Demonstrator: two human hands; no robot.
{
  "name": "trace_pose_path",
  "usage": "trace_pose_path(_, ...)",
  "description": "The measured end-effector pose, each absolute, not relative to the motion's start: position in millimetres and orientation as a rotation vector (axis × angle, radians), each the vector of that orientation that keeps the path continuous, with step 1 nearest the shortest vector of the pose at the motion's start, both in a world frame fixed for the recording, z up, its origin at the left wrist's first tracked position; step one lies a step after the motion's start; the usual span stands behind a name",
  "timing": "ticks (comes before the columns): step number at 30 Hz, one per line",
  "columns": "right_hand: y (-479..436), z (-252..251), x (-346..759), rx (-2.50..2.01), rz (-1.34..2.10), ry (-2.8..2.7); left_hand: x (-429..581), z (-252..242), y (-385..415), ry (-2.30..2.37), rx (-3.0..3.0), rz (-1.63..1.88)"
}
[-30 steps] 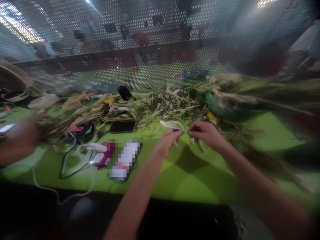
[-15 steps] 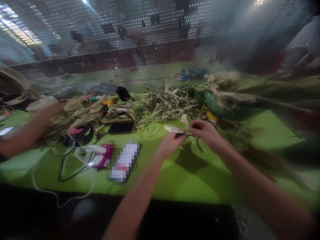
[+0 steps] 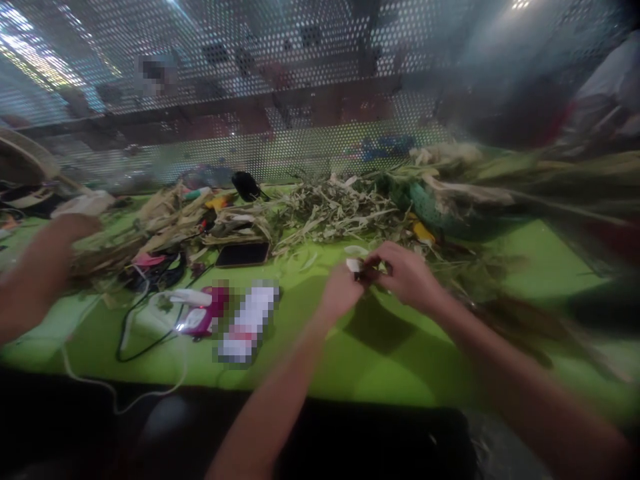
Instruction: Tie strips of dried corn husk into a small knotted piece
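Note:
Over the green tabletop (image 3: pixel 320 360) my two hands meet, fingertips close together. My left hand (image 3: pixel 341 288) is closed in a pinch on a small pale dried leaf (image 3: pixel 354 265), a white piece of which pokes out above the fingers. My right hand (image 3: pixel 407 275) is also closed, thumb and forefinger pinched at the same leaf from the right. Most of the leaf is hidden by the fingers. Behind them lies a heap of dried grey-green leaves and stems (image 3: pixel 340 207).
Left of my hands lie a dark phone (image 3: pixel 243 254), a pixelated phone-shaped item (image 3: pixel 249 323) and a magenta device (image 3: pixel 207 317) with cables. Dried husks (image 3: pixel 170 217) and a green basket (image 3: pixel 430 203) stand further back. Another person's arm (image 3: pixel 43 273) reaches in at left.
The pale leaf, which stuck out to the left and upward, is now mostly covered by my fingers. My right hand has moved slightly left and down. The other person's arm has drawn back left.

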State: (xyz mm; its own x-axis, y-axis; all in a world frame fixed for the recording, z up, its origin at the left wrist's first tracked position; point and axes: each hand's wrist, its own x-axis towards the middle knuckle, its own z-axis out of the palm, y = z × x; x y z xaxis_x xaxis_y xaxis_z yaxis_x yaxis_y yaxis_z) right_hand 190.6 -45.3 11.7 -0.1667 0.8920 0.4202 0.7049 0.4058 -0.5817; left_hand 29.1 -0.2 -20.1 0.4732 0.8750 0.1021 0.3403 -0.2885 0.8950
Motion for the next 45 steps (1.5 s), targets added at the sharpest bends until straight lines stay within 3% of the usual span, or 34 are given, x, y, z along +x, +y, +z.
trace_pose_path(12,-36,-4,190,-1.377,0.557,-1.572,33,-18,-6,0.825,1.525,0.745)
trace_pose_path(17,-40,9,193,-1.415,0.432,-1.455,32,-16,-5,0.841,1.342,0.845)
trace_pose_path(24,-37,0,194,-1.357,0.878,-1.452,28,-11,-3,0.781,0.971,0.892)
trace_pose_path(33,-32,-4,201,-1.398,0.652,-1.64,23,-7,1,0.726,0.88,0.852)
trace_pose_path(39,-41,7,194,-1.328,0.276,-1.695,24,-14,6,0.856,1.011,0.887)
trace_pose_path(45,-47,3,181,-1.275,0.335,-1.818,29,-19,5,0.852,1.014,0.982)
